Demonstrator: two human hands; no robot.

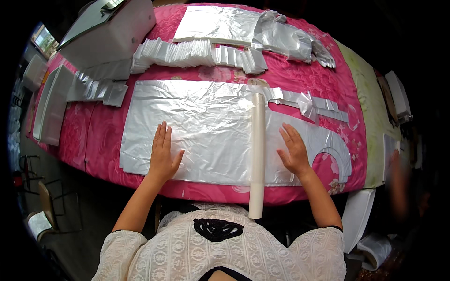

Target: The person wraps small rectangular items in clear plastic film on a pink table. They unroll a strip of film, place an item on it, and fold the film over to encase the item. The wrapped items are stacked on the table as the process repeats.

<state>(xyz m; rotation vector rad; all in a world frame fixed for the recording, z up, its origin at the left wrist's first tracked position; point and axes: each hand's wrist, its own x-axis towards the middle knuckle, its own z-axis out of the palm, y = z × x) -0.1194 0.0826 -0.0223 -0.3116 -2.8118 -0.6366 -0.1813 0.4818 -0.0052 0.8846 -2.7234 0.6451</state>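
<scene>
A flat stack of shiny white plastic sheets [197, 131] lies before me, with rounded cut-outs and strap-like strips at its right end. Across it, to the right of the middle, rests a long pale tube or roll [257, 154], its near end sticking out past the table edge. My left hand [164, 151] lies on the sheets at their left part, fingers stretched and thumb apart, with nothing in it. On the other side of the tube, my right hand [295, 150] is also open and flat over the sheets. Neither hand touches the tube.
A pink flowered cloth [211, 192] covers the table. At the back are another plastic sheet stack [215, 23], a long row of folded white packets [173, 52] and a large white bin [108, 37]. A shallow white box [52, 105] stands left. A blurred arm [399, 187] shows at right.
</scene>
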